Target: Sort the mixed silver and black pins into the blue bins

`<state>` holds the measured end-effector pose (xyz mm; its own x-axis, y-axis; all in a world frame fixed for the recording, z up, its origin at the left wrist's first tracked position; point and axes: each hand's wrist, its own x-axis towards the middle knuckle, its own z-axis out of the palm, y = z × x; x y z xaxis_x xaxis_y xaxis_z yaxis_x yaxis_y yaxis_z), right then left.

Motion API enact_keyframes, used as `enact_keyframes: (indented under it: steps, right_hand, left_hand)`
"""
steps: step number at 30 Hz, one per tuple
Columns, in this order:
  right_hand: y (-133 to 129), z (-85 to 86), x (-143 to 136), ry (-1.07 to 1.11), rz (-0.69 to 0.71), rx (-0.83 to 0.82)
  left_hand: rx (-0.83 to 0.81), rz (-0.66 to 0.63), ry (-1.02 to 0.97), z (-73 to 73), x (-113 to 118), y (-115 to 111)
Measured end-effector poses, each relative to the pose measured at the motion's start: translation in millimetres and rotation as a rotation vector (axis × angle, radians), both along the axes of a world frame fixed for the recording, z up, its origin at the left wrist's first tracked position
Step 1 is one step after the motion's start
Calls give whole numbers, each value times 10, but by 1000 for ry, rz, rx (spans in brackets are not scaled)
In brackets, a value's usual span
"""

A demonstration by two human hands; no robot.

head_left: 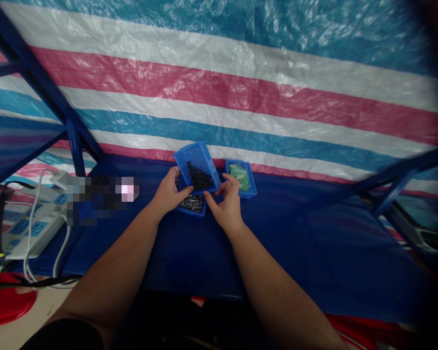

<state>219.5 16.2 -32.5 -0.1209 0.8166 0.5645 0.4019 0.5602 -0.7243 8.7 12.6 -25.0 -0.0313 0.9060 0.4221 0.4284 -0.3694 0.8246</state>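
A blue plastic bin with black screw-like pieces inside is tilted toward me between my two hands. My left hand grips its left side, thumb at the lower front edge. My right hand holds its lower right corner, thumb at the front and fingers curled behind. Partly hidden below it, a second blue bin contains silver screw- or nail-like pieces. Just beyond my right hand, a third blue bin holds pale green plastic pieces, too small to identify.
The bins are on a dark blue tabletop, backed by a striped plastic sheet. White power strips with cables lie at the left, beside a pixelated patch. Blue metal frame bars rise at both sides. Red stools show below.
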Motion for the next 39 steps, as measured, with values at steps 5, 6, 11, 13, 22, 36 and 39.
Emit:
enact_keyframes:
  steps: [5, 6, 11, 13, 22, 36, 39]
  right_hand:
    - [68, -36, 16, 4, -10, -44]
    - [72, -30, 21, 24, -4, -56]
    - [66, -5, 43, 105, 88, -124]
    - [78, -16, 57, 91, 128, -137]
    - [153, -57, 122, 105, 259, -177]
    - [62, 138, 114, 34, 165, -68]
    - [42, 156, 105, 22, 146, -71]
  left_hand:
    - [46, -21, 14, -11, -29, 17]
    - [61, -18, 3, -16, -31, 22]
    - [74, -25, -82, -19, -25, 38]
    - [68, -42, -106, -8, -21, 35]
    - [18, -74, -164, 9, -13, 22]
    - [-26, -48, -94, -18, -27, 18]
    - [-23, -61, -86, -27, -21, 17]
